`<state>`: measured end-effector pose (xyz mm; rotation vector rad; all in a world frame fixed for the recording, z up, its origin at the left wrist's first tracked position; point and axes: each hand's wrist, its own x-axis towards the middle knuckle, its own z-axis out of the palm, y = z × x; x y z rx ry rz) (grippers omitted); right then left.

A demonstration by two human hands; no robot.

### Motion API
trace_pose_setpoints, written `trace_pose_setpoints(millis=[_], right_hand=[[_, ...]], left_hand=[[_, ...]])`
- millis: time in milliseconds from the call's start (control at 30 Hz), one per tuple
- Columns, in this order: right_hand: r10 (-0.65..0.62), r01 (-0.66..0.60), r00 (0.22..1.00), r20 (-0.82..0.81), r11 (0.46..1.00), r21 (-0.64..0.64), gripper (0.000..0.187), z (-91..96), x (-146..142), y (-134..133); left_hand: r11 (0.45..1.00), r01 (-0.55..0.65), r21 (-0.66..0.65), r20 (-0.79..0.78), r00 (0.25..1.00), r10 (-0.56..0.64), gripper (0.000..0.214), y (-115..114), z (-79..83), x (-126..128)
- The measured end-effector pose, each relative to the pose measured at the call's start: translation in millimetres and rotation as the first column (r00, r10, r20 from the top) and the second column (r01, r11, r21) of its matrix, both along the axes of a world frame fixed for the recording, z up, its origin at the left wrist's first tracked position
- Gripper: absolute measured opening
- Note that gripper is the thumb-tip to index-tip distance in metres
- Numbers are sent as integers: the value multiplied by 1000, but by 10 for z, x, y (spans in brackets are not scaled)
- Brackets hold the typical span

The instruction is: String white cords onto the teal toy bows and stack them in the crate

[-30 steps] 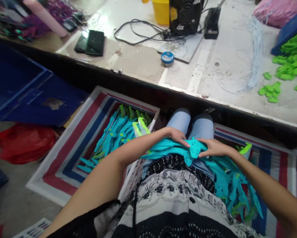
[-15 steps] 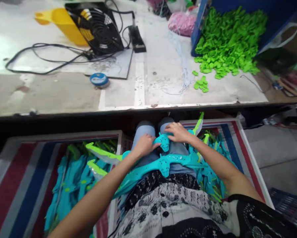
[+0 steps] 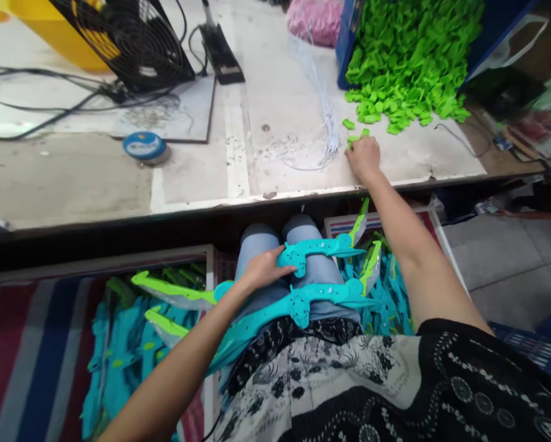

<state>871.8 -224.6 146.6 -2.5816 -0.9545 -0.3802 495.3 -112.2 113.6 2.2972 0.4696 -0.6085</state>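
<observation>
Several teal plastic toy pieces (image 3: 319,248) with lime-green tips lie across my lap. My left hand (image 3: 262,270) rests on the upper one, fingers curled over its end and gripping it. My right hand (image 3: 363,158) is stretched out onto the workbench (image 3: 201,175), fingers closed down on a few small green plastic parts (image 3: 354,131) at the edge of a big green pile (image 3: 408,58). What those fingers hold I cannot make out.
A striped bag (image 3: 35,344) at my left and another (image 3: 434,242) at my right hold more teal pieces. On the bench stand a black fan (image 3: 128,37), a yellow container (image 3: 49,21), cables, a blue tape roll (image 3: 145,146), white strings (image 3: 324,116) and a pink bag (image 3: 314,18).
My right hand left the teal piece on my lap and reached up onto the bench to the loose green parts. The left hand stayed on the teal piece. The view shifted right.
</observation>
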Motion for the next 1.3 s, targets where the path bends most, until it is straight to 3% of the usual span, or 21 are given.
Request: trace_pose_setpoints(millis=[133,233,333,400,467,500,567,633,800,1033,1133,1300], right_hand=[[54,-54,999,0,998,-28,32,-30,108,-102],[65,-68,997,35,996,65,37,65,38,-229],[139,-134,990,-18,977,168,38,226,-348,-353],[283,-259,951,-128,950,175,33,310,-803,-440],[487,-472,820,-301,872,127,26,319,-1334,-525],[577,-600,704,-414,795,88,23,289,-1590,-560],[629,-751,507,-590,658,57,21,169,-2012,-600],[606,-792,404,-686,607,69,22,14,-2270,-587],[545,-732,386,-744,672,112,18,-209,-2358,-422],[538,-700,420,-731,704,116,19,-233,-2340,-341],[518,-662,487,-703,744,90,19,-272,-2414,-368],[518,-646,514,-684,758,88,20,-308,-2485,-395]], left_hand=[[975,-26,-221,30,999,34,98,104,-94,151],[927,-48,-373,23,998,61,109,164,-175,216],[871,-84,-485,-2,996,94,103,198,-224,232],[845,-122,-521,6,989,146,96,207,-238,226],[836,-154,-527,61,974,217,86,207,-242,217],[832,-159,-532,91,966,243,81,205,-241,214],[821,-140,-553,108,965,238,72,202,-239,209],[813,-126,-568,54,980,189,69,202,-236,207],[792,-147,-592,-7,984,177,55,208,-230,205],[786,-129,-604,25,983,181,52,199,-242,187],[786,-132,-604,35,981,191,51,200,-238,181],[729,-117,-674,30,982,186,52,202,-200,172]])
